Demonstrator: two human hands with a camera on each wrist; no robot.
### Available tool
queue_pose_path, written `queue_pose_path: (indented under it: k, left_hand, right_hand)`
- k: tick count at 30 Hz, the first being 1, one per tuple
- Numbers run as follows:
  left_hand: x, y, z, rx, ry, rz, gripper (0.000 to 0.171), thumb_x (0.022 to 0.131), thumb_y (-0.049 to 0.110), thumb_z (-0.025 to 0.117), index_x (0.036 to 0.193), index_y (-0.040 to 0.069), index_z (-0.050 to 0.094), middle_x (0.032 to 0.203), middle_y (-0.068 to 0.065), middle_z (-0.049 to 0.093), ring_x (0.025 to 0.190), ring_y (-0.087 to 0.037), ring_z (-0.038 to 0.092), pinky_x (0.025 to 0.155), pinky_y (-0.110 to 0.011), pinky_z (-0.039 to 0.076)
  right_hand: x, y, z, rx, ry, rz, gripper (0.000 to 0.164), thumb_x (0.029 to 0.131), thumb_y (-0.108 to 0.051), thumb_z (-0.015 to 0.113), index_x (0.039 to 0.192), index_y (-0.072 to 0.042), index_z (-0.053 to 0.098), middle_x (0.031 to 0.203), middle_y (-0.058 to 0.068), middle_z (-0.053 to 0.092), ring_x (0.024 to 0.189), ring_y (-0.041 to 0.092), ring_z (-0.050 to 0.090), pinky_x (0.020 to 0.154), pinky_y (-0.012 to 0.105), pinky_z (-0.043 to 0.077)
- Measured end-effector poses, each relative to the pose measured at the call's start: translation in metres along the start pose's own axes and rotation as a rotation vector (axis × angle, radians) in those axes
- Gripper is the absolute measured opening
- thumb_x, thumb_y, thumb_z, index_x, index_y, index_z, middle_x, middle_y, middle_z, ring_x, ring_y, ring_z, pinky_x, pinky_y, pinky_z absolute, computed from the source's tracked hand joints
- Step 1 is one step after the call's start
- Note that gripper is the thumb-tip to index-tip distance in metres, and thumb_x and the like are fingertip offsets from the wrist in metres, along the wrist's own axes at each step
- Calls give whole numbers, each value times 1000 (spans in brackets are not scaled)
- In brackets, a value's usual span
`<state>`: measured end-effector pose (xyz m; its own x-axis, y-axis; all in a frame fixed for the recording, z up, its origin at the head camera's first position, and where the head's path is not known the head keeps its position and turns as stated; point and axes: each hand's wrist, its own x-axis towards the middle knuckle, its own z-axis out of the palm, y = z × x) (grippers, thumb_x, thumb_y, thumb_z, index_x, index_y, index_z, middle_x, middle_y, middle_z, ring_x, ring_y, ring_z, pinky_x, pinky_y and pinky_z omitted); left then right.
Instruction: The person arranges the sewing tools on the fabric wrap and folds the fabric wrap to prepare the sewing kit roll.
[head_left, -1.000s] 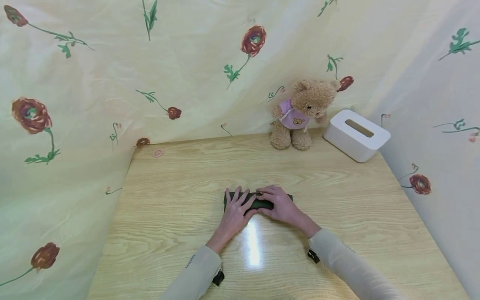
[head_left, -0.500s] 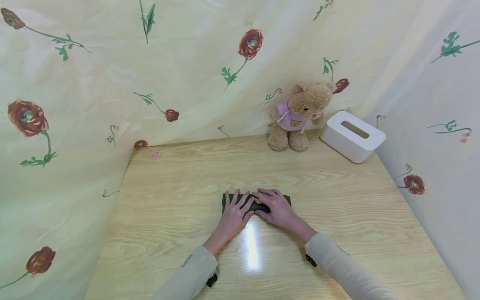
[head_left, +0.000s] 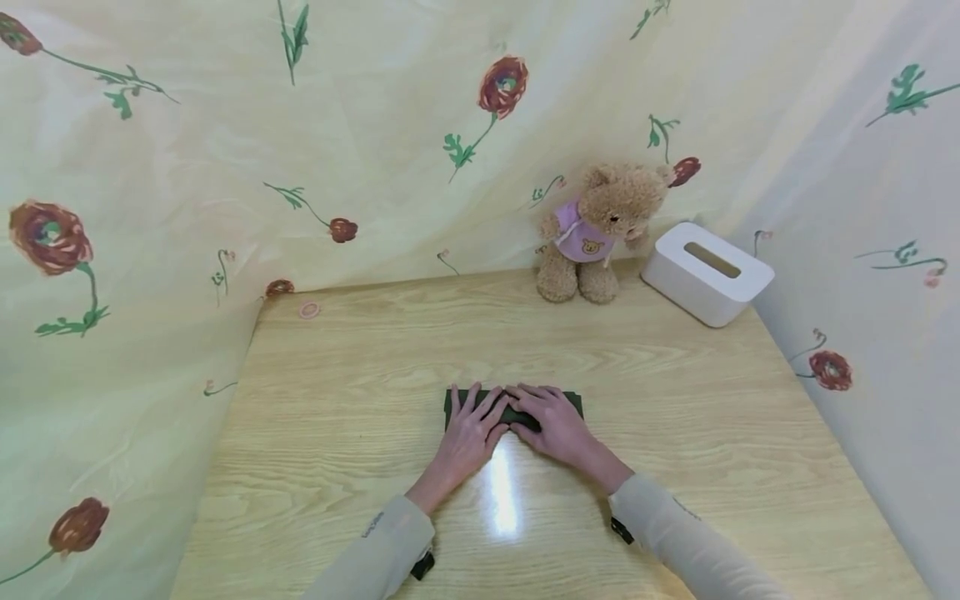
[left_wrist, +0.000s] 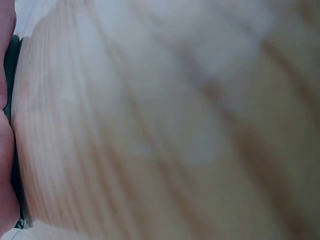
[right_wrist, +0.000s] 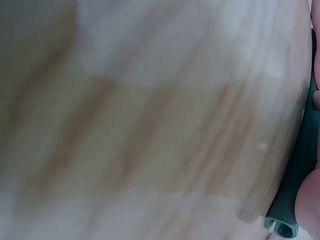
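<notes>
A long, dark green, leather-look piece (head_left: 527,419) lies crosswise on the table under both hands. Its near end in the right wrist view (right_wrist: 295,170) is folded over into a hollow, rolled edge; its exact kind cannot be told. My left hand (head_left: 467,431) covers its left half, fingers spread over the top to the far edge and thumb at the near edge. The right hand (head_left: 557,425) holds the right half with bent fingers on top and its thumb along the near side. Only a narrow strip of the green piece (left_wrist: 17,175) shows in the left wrist view.
A teddy bear (head_left: 588,237) in a pink top stands at the back of the wooden table (head_left: 337,400). Beside it is a white tissue box (head_left: 705,279). A small pink ring (head_left: 310,310) lies back left. Flowered cloth (head_left: 390,125) hangs behind and at the sides.
The head view shifts slightly. Both hands stay on the green piece, and the right hand has drawn in a little closer to the left.
</notes>
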<state>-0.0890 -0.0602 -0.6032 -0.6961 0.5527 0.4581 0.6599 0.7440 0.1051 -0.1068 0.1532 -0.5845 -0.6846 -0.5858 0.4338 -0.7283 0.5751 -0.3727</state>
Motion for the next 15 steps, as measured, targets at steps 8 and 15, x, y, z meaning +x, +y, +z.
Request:
queue_pose_path:
  k: [8, 15]
  left_hand:
    - [-2, 3, -3, 64, -157, -63, 51, 102, 34, 55, 148, 12, 50, 150, -10, 47, 137, -41, 40, 105, -69, 27]
    - [-8, 5, -5, 104, -270, -120, 55, 103, 39, 50, 153, 17, 42, 153, -14, 41, 141, -40, 33, 106, -68, 26]
  right_hand:
    - [0, 7, -2, -28, -46, -42, 42, 87, -22, 78, 123, -4, 68, 138, 15, 59, 125, 35, 55, 100, 57, 41]
    - [-7, 15, -6, -76, -96, -85, 51, 89, -25, 75, 134, -4, 63, 141, 18, 55, 128, 35, 53, 100, 56, 41]
